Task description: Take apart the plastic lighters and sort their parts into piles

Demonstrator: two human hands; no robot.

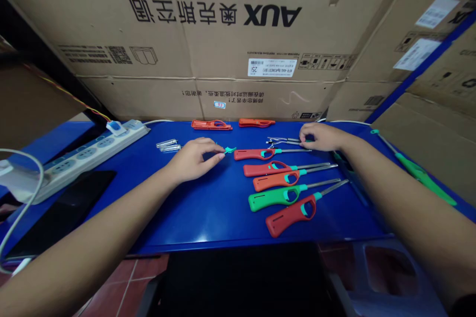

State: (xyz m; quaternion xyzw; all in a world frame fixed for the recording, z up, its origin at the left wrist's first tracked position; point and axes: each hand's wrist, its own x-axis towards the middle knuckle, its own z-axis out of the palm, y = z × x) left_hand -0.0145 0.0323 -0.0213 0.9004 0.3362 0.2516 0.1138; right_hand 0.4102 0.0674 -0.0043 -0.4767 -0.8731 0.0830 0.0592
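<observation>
Head view: left hand point(193, 159) pinches a teal plastic piece point(229, 150) beside a red utility lighter point(256, 154); right hand point(322, 137), grip unclear, touches metal parts point(284, 141) behind that lighter.

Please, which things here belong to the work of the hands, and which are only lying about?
Work: left hand, teal plastic piece, right hand, wire parts, long lighters, red-orange lighter shells.
Lying about: power strip, black phone, cardboard cartons.

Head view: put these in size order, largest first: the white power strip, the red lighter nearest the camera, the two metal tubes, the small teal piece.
1. White power strip
2. Red lighter, though nearness to the camera makes its rank against the strip unsure
3. Two metal tubes, which look alike
4. Teal piece
</observation>
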